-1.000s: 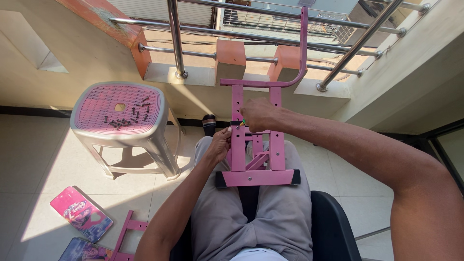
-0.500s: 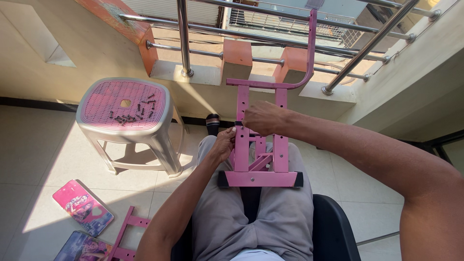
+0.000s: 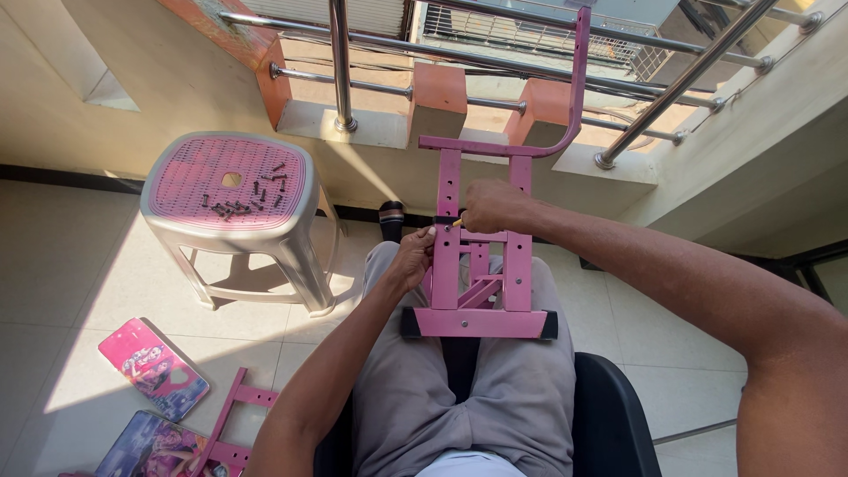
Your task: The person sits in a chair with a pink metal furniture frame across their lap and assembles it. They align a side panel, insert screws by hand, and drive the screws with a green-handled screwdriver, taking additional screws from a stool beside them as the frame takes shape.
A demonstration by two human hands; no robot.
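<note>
A pink metal frame [image 3: 481, 265] with a curved bar rising at its far end rests on my lap. My left hand [image 3: 412, 258] grips the frame's left upright from the side. My right hand [image 3: 492, 206] is closed on a small tool with a yellow tip, pressed against the frame's upper left rail. What lies under my right palm is hidden.
A pink-topped plastic stool [image 3: 231, 196] stands at left with several dark screws [image 3: 247, 198] on its seat. On the floor at lower left lie a pink printed panel [image 3: 152, 368] and another pink frame piece [image 3: 231, 424]. A steel railing [image 3: 340, 64] runs ahead. I sit on a black chair [image 3: 609, 415].
The view has drifted slightly. Both hands stay on the pink frame in nearly the same places.
</note>
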